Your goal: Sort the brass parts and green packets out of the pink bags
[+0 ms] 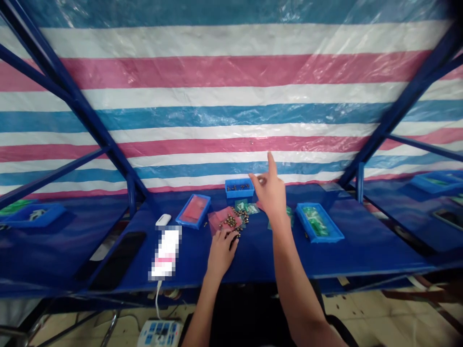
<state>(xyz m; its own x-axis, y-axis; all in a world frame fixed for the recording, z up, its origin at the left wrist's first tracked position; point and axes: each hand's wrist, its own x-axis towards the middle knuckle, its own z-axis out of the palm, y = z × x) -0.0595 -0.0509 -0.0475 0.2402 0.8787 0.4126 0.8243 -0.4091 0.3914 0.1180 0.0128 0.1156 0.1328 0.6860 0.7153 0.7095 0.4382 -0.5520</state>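
Note:
My left hand (221, 252) rests low over the near edge of a loose pile of small brass-and-dark metal parts (230, 221). Its fingers are slightly bent and apart, touching the parts or the table beside them. Beneath some of the pile lie flat pink plastic bags (219, 217). My right hand (272, 192) is raised above the table, index finger stretched upward and the other fingers curled. Something small and dark shows by its thumb, too small to name. Small green-tinted clear packets (241, 206) lie behind the pile, partly hidden by my right arm.
A blue tray (239, 194) of small metal parts stands at the back. Another blue tray (206, 208) holds pink bags; a third (330, 238) holds green packets. At left are a black phone (118, 260), a blurred-out phone-like item (166, 253) with a cable, and a white case (163, 220).

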